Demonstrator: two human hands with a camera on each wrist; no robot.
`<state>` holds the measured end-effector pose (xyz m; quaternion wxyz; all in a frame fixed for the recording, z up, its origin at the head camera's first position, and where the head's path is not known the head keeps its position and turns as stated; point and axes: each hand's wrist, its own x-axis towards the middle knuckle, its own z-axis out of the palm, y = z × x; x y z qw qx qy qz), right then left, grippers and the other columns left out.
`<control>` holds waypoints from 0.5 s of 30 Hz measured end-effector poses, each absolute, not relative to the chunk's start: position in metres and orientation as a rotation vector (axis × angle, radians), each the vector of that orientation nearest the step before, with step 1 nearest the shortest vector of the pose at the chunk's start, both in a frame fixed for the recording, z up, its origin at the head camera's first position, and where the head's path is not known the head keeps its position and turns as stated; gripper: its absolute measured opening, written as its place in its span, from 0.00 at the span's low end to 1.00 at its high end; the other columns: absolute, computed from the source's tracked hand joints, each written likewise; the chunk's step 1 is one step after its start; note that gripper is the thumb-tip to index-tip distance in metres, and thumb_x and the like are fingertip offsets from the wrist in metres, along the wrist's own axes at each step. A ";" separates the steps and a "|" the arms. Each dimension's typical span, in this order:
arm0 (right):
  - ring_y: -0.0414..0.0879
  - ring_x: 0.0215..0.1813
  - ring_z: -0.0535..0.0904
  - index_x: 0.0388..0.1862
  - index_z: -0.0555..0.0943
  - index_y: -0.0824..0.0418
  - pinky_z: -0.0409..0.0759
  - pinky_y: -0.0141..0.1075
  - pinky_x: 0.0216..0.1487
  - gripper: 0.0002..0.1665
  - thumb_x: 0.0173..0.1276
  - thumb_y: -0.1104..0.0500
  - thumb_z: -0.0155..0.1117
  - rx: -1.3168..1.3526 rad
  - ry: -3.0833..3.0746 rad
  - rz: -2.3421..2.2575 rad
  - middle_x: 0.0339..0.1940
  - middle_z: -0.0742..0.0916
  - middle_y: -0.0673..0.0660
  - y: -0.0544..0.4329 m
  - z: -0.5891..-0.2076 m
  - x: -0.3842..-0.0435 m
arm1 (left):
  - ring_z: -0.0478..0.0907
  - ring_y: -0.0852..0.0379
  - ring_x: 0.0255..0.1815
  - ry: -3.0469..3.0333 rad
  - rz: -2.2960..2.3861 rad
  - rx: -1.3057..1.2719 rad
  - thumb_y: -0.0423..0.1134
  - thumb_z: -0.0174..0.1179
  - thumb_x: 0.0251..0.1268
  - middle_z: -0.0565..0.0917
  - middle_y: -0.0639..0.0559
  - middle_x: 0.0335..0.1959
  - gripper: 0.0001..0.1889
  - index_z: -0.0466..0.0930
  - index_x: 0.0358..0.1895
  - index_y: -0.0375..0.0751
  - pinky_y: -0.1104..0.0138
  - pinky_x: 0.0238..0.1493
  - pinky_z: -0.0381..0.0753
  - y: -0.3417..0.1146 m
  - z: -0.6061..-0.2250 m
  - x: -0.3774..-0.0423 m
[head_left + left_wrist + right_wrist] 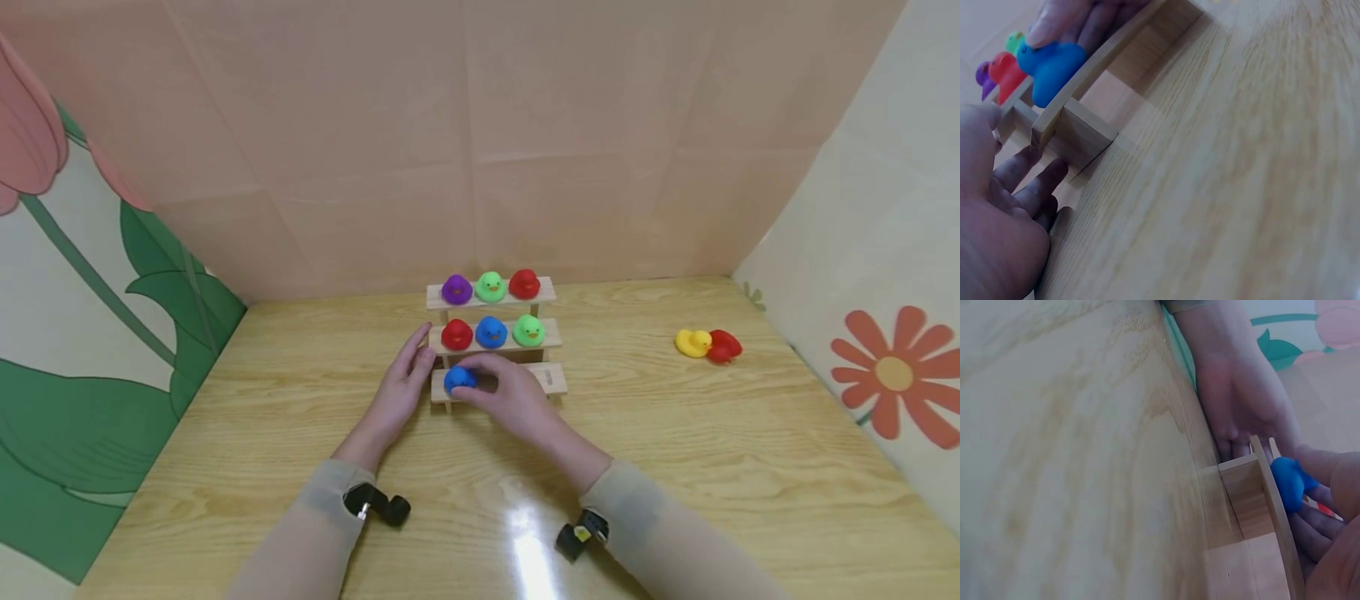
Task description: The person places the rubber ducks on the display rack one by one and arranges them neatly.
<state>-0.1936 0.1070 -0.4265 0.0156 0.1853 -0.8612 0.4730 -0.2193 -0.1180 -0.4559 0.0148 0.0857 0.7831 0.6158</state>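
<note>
A blue rubber duck (458, 379) sits at the left end of the lowest step of a small three-step wooden stand (555, 379). My right hand (516, 398) pinches this duck between thumb and fingers, reaching in from the right. Along the stand's left side lies my left hand (399, 390), fingers extended; in the left wrist view its fingertips are right at the end of the lowest step. On the middle step stand a red duck (457, 335), another blue duck (491, 332) and a green duck (529, 331).
The top step bears a purple duck (457, 289), a green duck (491, 287) and a red duck (524, 284). Far to the right on the wooden table (637, 467), a yellow duck (692, 342) lies against a tipped red duck (724, 347). A pinkish backdrop rises behind the stand.
</note>
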 end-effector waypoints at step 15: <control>0.49 0.71 0.82 0.63 0.89 0.49 0.77 0.51 0.76 0.21 0.75 0.48 0.80 0.634 -2.679 1.363 0.64 0.89 0.47 0.106 -0.428 -0.195 | 0.61 0.42 0.87 2.447 1.906 0.264 0.61 0.48 0.91 0.65 0.47 0.87 0.32 0.57 0.90 0.69 0.41 0.87 0.55 -0.118 -0.455 -0.220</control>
